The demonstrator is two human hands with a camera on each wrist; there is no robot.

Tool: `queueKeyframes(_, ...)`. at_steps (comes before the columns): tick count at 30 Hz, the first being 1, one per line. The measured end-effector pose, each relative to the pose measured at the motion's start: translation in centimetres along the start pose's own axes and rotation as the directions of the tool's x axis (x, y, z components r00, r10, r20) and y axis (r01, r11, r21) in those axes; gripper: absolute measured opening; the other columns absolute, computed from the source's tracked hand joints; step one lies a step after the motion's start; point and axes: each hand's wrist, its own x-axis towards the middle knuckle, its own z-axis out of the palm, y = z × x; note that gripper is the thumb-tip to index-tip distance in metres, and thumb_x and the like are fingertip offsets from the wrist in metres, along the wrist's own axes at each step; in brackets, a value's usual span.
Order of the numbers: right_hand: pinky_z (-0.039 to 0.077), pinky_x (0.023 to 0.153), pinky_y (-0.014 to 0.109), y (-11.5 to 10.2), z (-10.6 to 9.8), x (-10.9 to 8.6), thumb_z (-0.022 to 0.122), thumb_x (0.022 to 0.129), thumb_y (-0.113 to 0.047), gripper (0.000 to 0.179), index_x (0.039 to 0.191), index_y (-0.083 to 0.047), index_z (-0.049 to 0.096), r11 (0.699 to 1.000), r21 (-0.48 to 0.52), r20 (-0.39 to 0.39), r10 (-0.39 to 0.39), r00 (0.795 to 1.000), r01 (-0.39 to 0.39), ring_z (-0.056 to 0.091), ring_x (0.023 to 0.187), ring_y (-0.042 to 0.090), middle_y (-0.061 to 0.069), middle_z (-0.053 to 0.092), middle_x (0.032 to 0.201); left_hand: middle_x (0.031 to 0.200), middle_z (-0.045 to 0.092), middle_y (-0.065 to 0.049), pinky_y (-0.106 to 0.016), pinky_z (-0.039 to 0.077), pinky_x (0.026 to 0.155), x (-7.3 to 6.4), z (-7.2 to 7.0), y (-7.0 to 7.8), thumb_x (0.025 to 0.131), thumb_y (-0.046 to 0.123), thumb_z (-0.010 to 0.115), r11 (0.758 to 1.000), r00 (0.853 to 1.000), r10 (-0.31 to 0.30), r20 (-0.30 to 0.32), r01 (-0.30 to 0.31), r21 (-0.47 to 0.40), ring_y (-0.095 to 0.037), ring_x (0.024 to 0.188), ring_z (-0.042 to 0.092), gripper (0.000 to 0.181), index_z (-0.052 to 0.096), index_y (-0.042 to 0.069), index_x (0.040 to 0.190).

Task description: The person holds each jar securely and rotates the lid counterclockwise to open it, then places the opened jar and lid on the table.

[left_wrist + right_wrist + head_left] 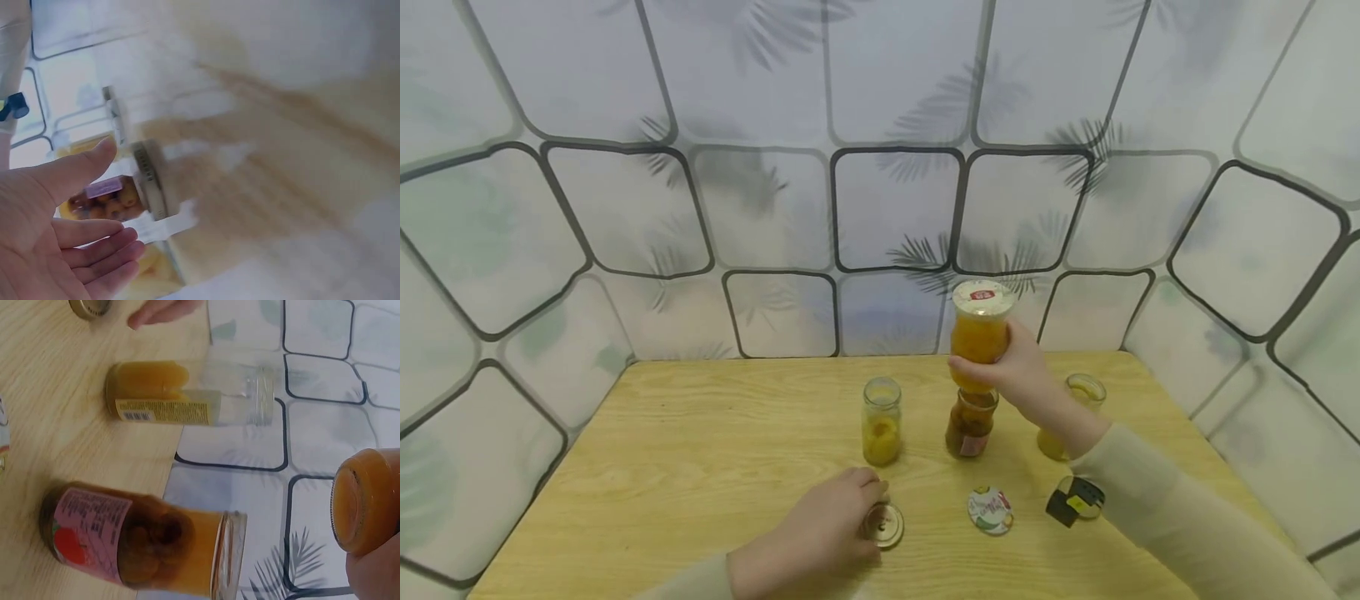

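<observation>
My right hand (1007, 367) grips a jar of orange contents (979, 335) with a white lid on top. It is raised above a lidless jar of dark fruit (970, 433), whose pink label shows in the right wrist view. In that view the raised jar's base (350, 503) is apart from the dark jar's rim. My left hand (827, 521) hovers at a gold lid (886, 525) flat on the table. Its thumb and fingers are spread in the left wrist view, beside the blurred lid (150, 181); contact is not visible.
An uncapped jar with yellow fruit (882, 429) stands left of the dark jar. Another lidless jar (1084, 387) stands at right, partly behind my right forearm. A patterned white lid (990, 510) and a black item with a yellow mark (1077, 502) lie nearer the front.
</observation>
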Motion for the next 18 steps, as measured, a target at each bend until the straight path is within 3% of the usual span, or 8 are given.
queueKeyframes(5,0.055,0.104,0.048,-0.1,1.0,-0.6,0.082,0.092,-0.014,0.074,0.153,-0.003,0.042,1.0,0.007,0.022,0.015,1.0,-0.015,0.061,0.126,0.037,0.023,0.058,0.142,0.136,0.069,-0.01,-0.038,0.059,0.105,-0.2,-1.8,0.3,0.081,0.039,0.093,0.998,0.998,-0.047,-0.043,0.048,0.03,-0.026,0.123,0.068,0.072,0.068,0.002,0.137)
queueKeyframes(11,0.057,0.103,0.048,-0.1,2.0,-1.4,0.083,0.089,-0.015,0.071,0.149,0.0,0.047,1.0,0.001,0.049,0.019,0.999,-0.019,0.064,0.122,0.037,0.025,0.062,0.138,0.133,0.07,-0.01,-0.04,0.062,0.099,-0.6,-4.7,0.3,0.09,0.036,0.087,0.999,0.98,-0.031,-0.197,0.025,-0.036,-0.025,0.119,0.07,0.06,0.068,0.002,0.136)
queueKeyframes(14,0.057,0.101,0.046,-0.1,2.5,-1.7,0.083,0.089,-0.013,0.07,0.147,0.002,0.048,1.0,0.021,0.068,0.008,0.998,-0.01,0.065,0.12,0.036,0.025,0.063,0.136,0.129,0.072,-0.007,-0.039,0.063,0.096,-0.6,-6.1,0.2,0.091,0.033,0.087,0.999,0.955,-0.007,-0.297,-0.005,-0.041,-0.023,0.116,0.071,0.055,0.069,0.004,0.134)
queueKeyframes(18,0.058,0.097,0.041,0.0,3.0,-2.1,0.083,0.088,-0.011,0.068,0.145,0.003,0.049,0.999,0.052,0.095,-0.02,0.995,0.015,0.067,0.115,0.033,0.026,0.065,0.133,0.125,0.074,-0.004,-0.037,0.063,0.095,-0.5,-7.6,0.0,0.091,0.03,0.086,0.999,0.894,0.008,-0.448,-0.028,-0.039,-0.02,0.113,0.072,0.049,0.071,0.008,0.132)
